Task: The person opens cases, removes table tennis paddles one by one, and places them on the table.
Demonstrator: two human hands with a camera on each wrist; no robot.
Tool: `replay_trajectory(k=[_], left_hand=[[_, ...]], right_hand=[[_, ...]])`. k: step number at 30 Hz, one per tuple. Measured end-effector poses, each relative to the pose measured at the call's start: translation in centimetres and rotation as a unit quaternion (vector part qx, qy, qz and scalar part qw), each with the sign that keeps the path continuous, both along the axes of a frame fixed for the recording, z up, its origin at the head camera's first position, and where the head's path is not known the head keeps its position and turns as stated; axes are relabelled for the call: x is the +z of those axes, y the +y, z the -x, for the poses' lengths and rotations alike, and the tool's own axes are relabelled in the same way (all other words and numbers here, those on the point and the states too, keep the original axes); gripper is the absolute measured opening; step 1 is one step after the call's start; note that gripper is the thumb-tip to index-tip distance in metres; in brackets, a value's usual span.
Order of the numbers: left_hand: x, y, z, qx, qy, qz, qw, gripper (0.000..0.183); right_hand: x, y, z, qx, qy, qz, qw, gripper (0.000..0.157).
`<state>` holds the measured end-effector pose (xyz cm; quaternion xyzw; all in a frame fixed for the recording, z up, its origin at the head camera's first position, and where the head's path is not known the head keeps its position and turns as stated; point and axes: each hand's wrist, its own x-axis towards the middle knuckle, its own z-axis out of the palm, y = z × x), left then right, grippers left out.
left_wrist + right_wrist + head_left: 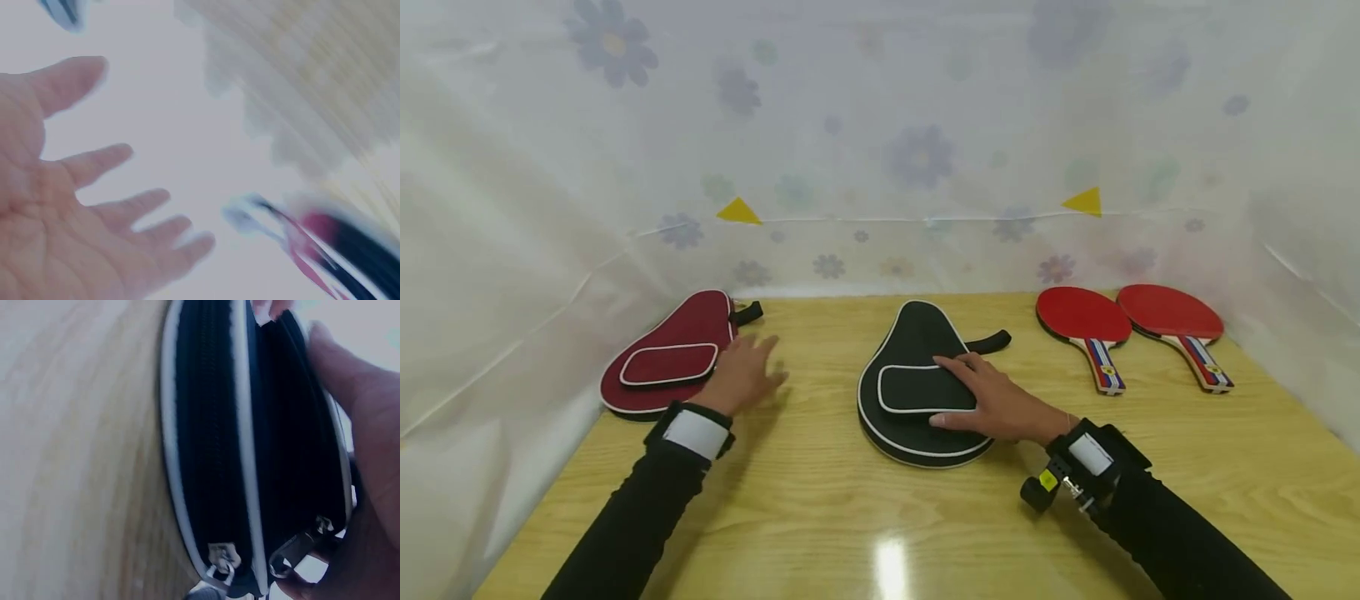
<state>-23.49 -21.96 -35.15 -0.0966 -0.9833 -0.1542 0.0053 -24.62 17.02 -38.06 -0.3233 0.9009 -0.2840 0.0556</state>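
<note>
A black table tennis bat case (917,333) with white piping lies in the middle of the table. My right hand (1000,404) grips it across the raised front pocket (925,390), thumb and fingers on opposite sides. The right wrist view shows the case's zippers (222,565) close up beside the fingers. At the left lies a dark red bat case (662,333) with a black strap. My left hand (745,375), fingers spread and holding nothing, is by its right edge. The left wrist view is blurred; the palm (62,206) faces the camera.
Two red table tennis bats (1078,312) lie side by side at the back right, handles toward me. A black strap (988,342) sticks out from the black case. A floral white sheet (865,150) stands behind the wooden table (805,517).
</note>
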Motion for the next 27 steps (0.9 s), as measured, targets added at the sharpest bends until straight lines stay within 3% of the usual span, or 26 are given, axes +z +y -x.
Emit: replay_trajectory(k=[2, 5, 9, 12, 18, 27], left_hand=[[0.3, 3.3, -0.9, -0.070, 0.020, -0.030, 0.9969, 0.069], [0.5, 7.6, -2.5, -0.169, 0.005, -0.068, 0.9832, 0.085], [-0.1, 11.4, -4.0, -0.246, 0.019, -0.016, 0.9689, 0.099], [-0.8, 12.7, -4.4, -0.248, 0.038, 0.019, 0.9679, 0.100], [-1.4, 13.0, -4.0, -0.215, 0.016, -0.001, 0.9766, 0.103], [-1.2, 12.1, -3.5, -0.235, 0.002, 0.004, 0.9720, 0.101]], right_hand=[[0.1, 0.1, 0.1, 0.006, -0.014, -0.002, 1.000, 0.080], [0.2, 0.1, 0.2, 0.016, -0.003, 0.009, 1.000, 0.073], [-0.1, 0.0, 0.2, 0.018, 0.033, 0.019, 0.999, 0.066], [-0.3, -0.1, 0.1, 0.020, 0.052, 0.012, 0.998, 0.061], [0.0, -0.5, 0.0, 0.011, 0.070, -0.004, 0.998, 0.059], [0.3, -1.5, -0.9, -0.011, 0.105, -0.030, 0.994, 0.059]])
